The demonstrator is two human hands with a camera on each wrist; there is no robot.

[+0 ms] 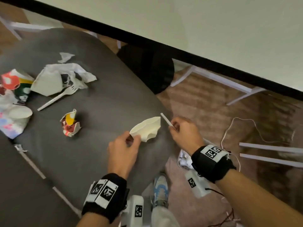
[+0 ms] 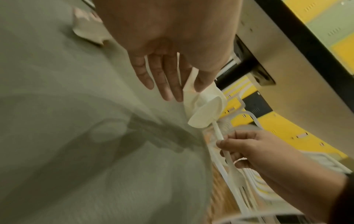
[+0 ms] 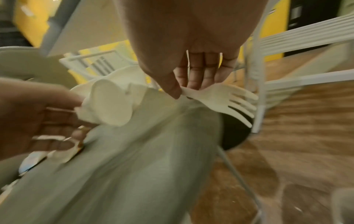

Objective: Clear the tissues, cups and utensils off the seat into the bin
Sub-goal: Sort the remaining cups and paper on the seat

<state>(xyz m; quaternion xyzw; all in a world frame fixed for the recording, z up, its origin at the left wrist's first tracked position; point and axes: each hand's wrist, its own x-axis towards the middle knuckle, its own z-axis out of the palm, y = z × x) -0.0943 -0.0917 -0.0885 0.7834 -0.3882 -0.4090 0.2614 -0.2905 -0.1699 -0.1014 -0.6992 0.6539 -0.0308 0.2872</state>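
Observation:
On the grey seat (image 1: 98,99), my left hand (image 1: 132,139) pinches a crushed white paper cup (image 1: 146,131) by its edge, near the seat's right rim. The left wrist view shows the thumb on the cup (image 2: 203,109). Just right of it, my right hand (image 1: 174,126) holds a white plastic fork (image 3: 226,101) by the handle, tines pointing away from the cup. Further left lie a crumpled coloured cup (image 1: 71,122), another white fork (image 1: 57,98), a flattened white cup (image 1: 47,82), tissues (image 1: 77,71) and printed cups (image 1: 16,82). The black bin (image 1: 152,71) stands beyond the seat.
A table with a black edge (image 1: 180,51) runs overhead behind the bin. White chair legs (image 1: 213,77) and a thin cable (image 1: 242,128) lie on the wooden floor at right. A crumpled tissue (image 1: 185,159) and my shoe (image 1: 160,190) are on the rug by the seat.

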